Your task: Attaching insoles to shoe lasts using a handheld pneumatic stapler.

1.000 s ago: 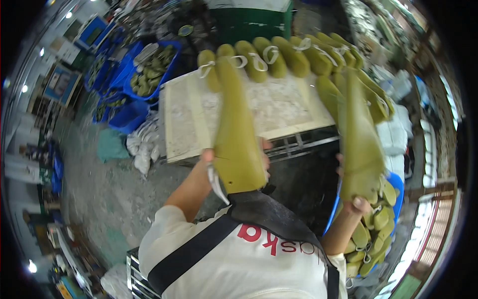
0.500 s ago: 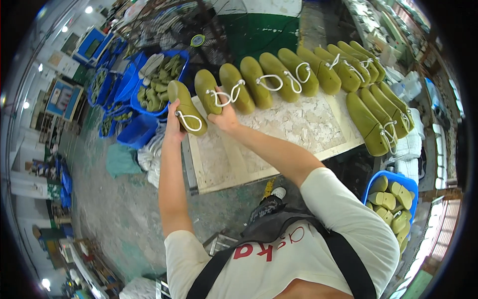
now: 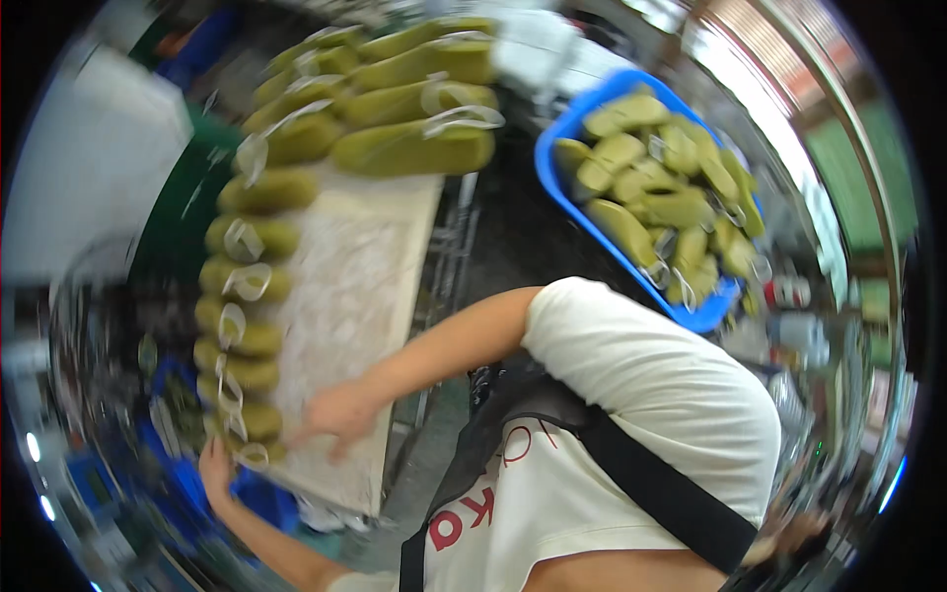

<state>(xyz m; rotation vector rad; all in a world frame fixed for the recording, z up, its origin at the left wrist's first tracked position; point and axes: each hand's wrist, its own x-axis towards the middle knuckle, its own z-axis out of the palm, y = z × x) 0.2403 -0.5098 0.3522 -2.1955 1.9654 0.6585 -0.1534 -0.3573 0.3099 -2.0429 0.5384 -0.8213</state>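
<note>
Olive-green shoe lasts with white cord loops stand in a row along a worktable (image 3: 330, 296). My left hand (image 3: 215, 472) is at the near end of that row, its fingers closed against the toe end of the last shoe last (image 3: 258, 439); motion blur and the last hide part of its grip. Over the table's near part is my right hand (image 3: 340, 414), blurred, fingers apart and holding nothing. It is a little to the right of the row's near end. More shoe lasts (image 3: 414, 148) lie side by side at the table's far end.
A blue basket (image 3: 552, 163) piled with more olive lasts stands to the right of the table. White sacks (image 3: 538, 49) lie beyond the table's far end. Blue bins (image 3: 271, 498) are beside its near end. Dark floor shows between table and basket.
My view has swung right, bringing the basket closer to the middle. My right hand has left the row and opened. The last in my left hand now lines up with the others.
</note>
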